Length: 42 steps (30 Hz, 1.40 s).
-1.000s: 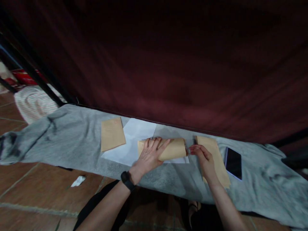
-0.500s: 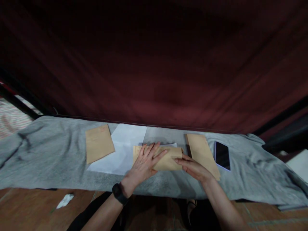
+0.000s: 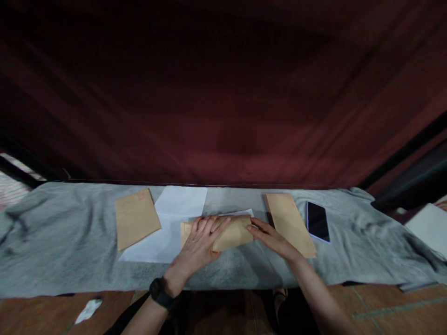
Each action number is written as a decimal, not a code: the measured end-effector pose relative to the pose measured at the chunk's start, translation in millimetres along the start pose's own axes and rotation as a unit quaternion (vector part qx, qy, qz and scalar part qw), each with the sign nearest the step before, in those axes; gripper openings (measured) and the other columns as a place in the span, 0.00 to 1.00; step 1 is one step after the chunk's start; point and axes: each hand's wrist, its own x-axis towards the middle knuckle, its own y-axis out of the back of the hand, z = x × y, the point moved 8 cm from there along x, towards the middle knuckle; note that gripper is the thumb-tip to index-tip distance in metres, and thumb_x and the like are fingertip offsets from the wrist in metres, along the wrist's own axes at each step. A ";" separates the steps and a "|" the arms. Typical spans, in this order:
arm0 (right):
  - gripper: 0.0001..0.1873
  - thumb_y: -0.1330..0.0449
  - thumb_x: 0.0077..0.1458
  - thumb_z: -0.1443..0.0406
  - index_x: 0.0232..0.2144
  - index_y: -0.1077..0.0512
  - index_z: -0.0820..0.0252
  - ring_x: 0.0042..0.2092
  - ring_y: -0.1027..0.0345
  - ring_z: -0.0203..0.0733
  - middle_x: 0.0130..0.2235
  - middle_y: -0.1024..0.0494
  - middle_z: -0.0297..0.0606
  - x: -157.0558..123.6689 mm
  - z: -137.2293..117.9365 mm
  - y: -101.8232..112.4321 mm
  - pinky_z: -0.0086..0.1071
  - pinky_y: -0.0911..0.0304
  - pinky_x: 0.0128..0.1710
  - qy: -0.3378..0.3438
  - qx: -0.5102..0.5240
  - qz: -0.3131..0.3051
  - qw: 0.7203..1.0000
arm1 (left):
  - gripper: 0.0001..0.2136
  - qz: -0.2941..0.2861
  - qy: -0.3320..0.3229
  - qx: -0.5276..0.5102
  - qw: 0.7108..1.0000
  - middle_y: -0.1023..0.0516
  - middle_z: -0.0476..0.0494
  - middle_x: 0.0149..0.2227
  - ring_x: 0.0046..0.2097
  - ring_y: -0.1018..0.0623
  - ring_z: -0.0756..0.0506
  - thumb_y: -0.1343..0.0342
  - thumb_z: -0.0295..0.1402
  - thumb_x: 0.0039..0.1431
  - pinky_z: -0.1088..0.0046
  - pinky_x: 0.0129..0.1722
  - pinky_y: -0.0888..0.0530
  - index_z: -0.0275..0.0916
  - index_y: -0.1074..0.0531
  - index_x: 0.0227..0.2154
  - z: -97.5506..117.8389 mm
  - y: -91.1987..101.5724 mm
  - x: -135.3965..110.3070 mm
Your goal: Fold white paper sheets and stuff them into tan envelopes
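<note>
At the left of the cloth-covered bench (image 3: 70, 242) lies a brown envelope (image 3: 136, 218), its edge touching white sheets (image 3: 178, 204). Partly over those sheets, the left hand (image 3: 199, 242), with a black watch (image 3: 161, 293) at its wrist, presses flat on the middle envelope (image 3: 233, 232), grip open and fingers spread. The right hand (image 3: 272, 238) touches that envelope's right end; whether its grip closes cannot be told. Just beside it lie a third envelope (image 3: 289, 223) and a dark phone (image 3: 317, 221).

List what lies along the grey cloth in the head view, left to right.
left brown envelope → left hand, flat on the middle envelope → right hand at that envelope's end → right brown envelope → phone
</note>
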 end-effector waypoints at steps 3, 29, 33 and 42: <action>0.23 0.43 0.60 0.46 0.40 0.20 0.56 0.46 0.27 0.48 0.42 0.18 0.39 5.4 0.1 -6.1 0.40 0.35 0.50 0.043 -0.074 -0.054 0.995 | 0.45 0.011 0.023 0.011 1.000 0.35 0.35 0.61 0.62 0.36 0.34 0.41 0.29 0.51 0.49 0.65 0.48 0.45 0.56 0.71 -17.8 4.5 -4.3; 0.06 0.37 0.51 0.65 0.33 0.27 0.59 0.43 0.28 0.48 0.39 0.22 0.43 46.2 33.1 29.9 0.36 0.37 0.45 -0.042 -0.308 0.211 0.927 | 0.53 -0.075 0.136 -0.057 0.986 0.38 0.40 0.62 0.63 0.37 0.33 0.38 0.34 0.45 0.47 0.65 0.48 0.50 0.63 0.70 -76.4 -12.1 -37.8; 0.10 0.47 0.60 0.61 0.41 0.30 0.57 0.42 0.28 0.47 0.38 0.22 0.41 47.1 19.6 54.8 0.36 0.34 0.41 0.009 -0.215 0.262 0.941 | 0.53 -0.050 0.143 -0.041 0.988 0.38 0.39 0.62 0.64 0.38 0.33 0.37 0.34 0.45 0.48 0.66 0.49 0.49 0.64 0.71 -78.3 -9.5 -36.8; 0.16 0.41 0.54 0.50 0.35 0.32 0.55 0.35 0.33 0.43 0.31 0.26 0.35 44.3 10.0 41.7 0.34 0.37 0.35 0.139 0.021 0.211 0.967 | 0.54 -0.025 0.144 -0.024 0.989 0.39 0.38 0.63 0.64 0.38 0.33 0.37 0.33 0.47 0.45 0.65 0.50 0.50 0.67 0.70 -76.9 -5.0 -33.6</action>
